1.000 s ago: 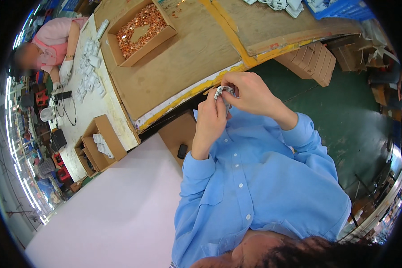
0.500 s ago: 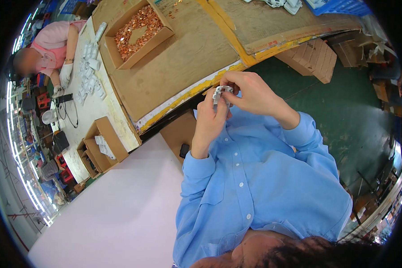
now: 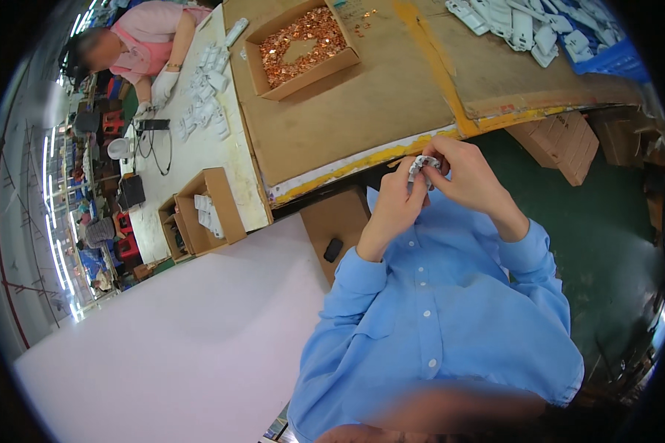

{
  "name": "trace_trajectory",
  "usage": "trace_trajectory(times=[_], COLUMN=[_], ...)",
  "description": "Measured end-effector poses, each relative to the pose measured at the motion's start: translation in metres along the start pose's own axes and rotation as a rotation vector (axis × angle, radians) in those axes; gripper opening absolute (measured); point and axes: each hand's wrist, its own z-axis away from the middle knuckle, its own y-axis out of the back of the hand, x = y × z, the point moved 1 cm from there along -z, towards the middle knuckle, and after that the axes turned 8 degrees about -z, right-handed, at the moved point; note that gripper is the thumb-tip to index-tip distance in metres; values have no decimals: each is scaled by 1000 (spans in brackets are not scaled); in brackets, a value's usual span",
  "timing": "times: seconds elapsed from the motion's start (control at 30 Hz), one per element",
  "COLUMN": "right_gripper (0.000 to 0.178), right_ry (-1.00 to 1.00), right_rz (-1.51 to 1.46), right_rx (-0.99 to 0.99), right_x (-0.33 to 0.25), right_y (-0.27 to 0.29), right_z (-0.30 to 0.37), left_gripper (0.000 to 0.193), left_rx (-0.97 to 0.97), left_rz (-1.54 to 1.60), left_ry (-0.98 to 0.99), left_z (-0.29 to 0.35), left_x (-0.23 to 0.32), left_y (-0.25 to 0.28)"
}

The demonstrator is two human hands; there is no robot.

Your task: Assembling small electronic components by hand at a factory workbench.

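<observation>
Both my hands meet just off the near edge of the workbench, in front of my blue shirt. Between them is a small white plastic housing [image 3: 422,164] with some dark detail inside; the fingers cover much of it. My left hand [image 3: 393,210] is closed around its lower side. My right hand [image 3: 471,179] pinches it from the right, fingertips over its upper part. Beyond them on the bench stands an open cardboard box [image 3: 314,81] of small copper-coloured metal pieces [image 3: 277,60].
White plastic parts [image 3: 521,29] lie at the far right beside a blue crate [image 3: 613,63]. On the left, a gloved co-worker [image 3: 151,44] leans over a white table with more white parts [image 3: 203,92]. A cardboard box [image 3: 229,207] sits nearer. Another carton [image 3: 561,144] is under the bench.
The view has shifted, so the bench and my hands appear farther right and lower. More of the white parts and blue crate show. Both hands still hold the housing.
</observation>
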Motion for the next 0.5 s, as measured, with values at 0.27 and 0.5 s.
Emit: trace_trajectory(times=[0.27,0.5], right_gripper=[16,25], right_ry=[135,230], right_rz=[89,-155], right_rx=[88,-101], right_x=[13,29], right_y=[-29,-66], right_z=[-11,-40], left_gripper=[29,32], left_rx=[92,128], left_rz=[-99,-91], left_ry=[-2,170], left_z=[7,28], left_x=[-20,-45], left_y=[18,61])
